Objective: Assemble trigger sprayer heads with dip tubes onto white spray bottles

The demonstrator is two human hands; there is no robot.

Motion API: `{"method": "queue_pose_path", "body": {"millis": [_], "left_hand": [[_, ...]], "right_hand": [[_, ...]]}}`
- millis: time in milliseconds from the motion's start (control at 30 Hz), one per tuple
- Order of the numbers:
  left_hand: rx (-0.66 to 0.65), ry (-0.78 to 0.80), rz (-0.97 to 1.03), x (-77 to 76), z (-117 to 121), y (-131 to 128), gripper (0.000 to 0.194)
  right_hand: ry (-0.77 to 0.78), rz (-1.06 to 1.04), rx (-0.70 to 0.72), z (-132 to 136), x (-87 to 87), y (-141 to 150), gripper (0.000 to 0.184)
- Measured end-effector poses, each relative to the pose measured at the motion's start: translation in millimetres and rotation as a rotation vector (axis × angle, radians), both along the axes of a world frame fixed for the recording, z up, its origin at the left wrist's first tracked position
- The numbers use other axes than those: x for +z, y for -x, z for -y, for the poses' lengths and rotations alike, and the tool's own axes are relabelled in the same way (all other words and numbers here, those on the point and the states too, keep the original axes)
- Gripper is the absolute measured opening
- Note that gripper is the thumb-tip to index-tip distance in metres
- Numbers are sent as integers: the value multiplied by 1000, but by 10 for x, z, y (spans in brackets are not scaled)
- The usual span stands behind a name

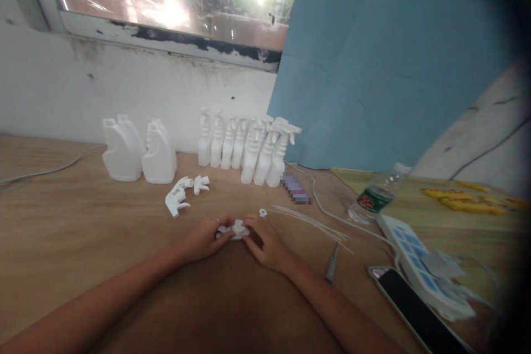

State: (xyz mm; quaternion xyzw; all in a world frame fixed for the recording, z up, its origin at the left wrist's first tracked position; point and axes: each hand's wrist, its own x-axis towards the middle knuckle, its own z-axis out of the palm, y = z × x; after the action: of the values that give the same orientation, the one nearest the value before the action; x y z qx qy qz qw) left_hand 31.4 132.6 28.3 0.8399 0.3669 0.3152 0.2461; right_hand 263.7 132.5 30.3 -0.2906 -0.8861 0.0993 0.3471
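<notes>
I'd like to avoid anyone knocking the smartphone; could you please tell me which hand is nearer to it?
The right hand. It lies to the left of the smartphone; the left hand is farther left, beyond the right.

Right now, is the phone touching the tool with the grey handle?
Apart. The head view shows bare wooden tabletop between the phone and the tool.
</notes>
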Motion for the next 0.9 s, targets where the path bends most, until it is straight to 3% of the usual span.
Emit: {"method": "queue_pose_path", "body": {"millis": [200, 533, 667, 767, 900], "left_hand": [[-97, -296, -289, 101, 34, 15, 35], [-96, -301, -222, -45, -27, 11, 27], [-60, -275, -224, -66, -9, 4, 25], [-20, -267, -277, -59, -6, -8, 22], [-6, -286, -307, -37, -14, -20, 23]], "right_hand": [[-48, 50, 9, -16, -40, 47, 28], [-51, 87, 20, -39, -45, 42, 18], [9, 90, 8, -24, 56, -20, 33], [50, 50, -88, -90, 192, -190, 47], [39, 163, -306, -300, 333, -644, 28]]}}
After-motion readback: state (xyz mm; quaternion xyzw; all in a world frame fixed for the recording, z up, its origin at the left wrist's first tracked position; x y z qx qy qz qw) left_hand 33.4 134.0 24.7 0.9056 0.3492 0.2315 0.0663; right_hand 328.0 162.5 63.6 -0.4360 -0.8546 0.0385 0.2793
